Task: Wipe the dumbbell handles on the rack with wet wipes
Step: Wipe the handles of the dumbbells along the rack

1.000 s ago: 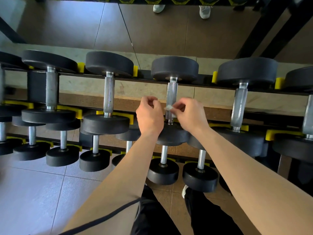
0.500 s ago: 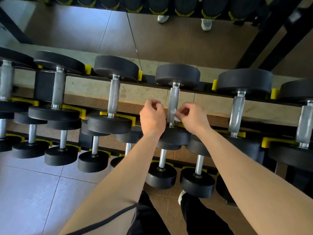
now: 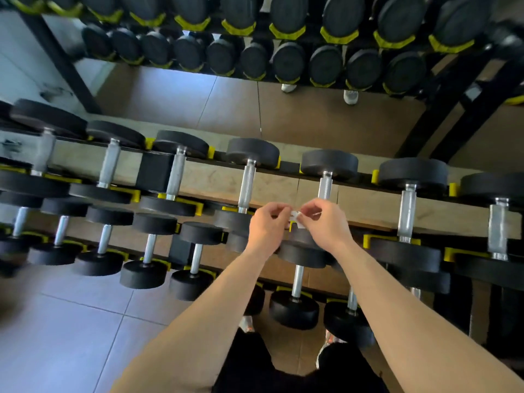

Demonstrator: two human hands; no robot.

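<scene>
Black dumbbells with silver handles lie across a three-tier rack (image 3: 351,186) with yellow cradles. My left hand (image 3: 266,224) and my right hand (image 3: 326,221) are held close together in front of the top tier. Between their fingertips they pinch a small crumpled white wet wipe (image 3: 296,216). Both hands hover just below the silver handle (image 3: 325,186) of one top-tier dumbbell, covering its lower end. The handle to the left (image 3: 247,185) is uncovered.
A wall mirror behind the rack reflects rows of dumbbell ends (image 3: 286,61) and a black frame (image 3: 465,109). Lower tiers hold smaller dumbbells (image 3: 295,304) near my legs. Grey floor tiles (image 3: 56,336) lie at the lower left.
The view has tilted up and shifted right, showing more mirror. My hands have come off the handle and closer together, both now pinching the wipe between them.
</scene>
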